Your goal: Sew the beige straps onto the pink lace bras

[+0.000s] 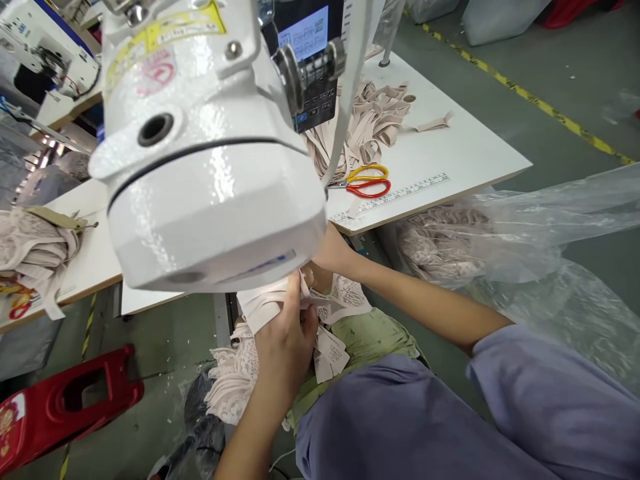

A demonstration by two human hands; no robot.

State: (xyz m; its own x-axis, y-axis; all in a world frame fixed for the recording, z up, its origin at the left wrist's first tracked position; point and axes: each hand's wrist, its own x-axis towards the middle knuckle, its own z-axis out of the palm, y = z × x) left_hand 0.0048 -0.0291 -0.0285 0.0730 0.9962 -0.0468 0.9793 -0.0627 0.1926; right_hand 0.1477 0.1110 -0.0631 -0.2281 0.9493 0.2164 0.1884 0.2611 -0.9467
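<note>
A white sewing machine head (215, 207) fills the upper middle and hides its own needle area. Just below it, my left hand (287, 337) is closed on a beige lace garment piece (345, 297), with thumb and fingers pressed on the cloth. Smooth pale fabric (265, 303) spreads beyond the fingertips toward the machine. My right hand (333, 250) reaches in under the machine's right side, near the same cloth; its fingers are hidden. White printed labels (330, 353) hang below the left hand, and more lace pieces (233, 383) hang to its left.
Yellow-and-red-handled scissors (367, 181) lie beside a pile of beige straps (373, 123) and a printed ruler scale (400, 197) on the white table (465, 150). A control screen (305, 33) stands behind. A red stool (75, 403) is lower left; a plastic bag of lace (445, 240) is right.
</note>
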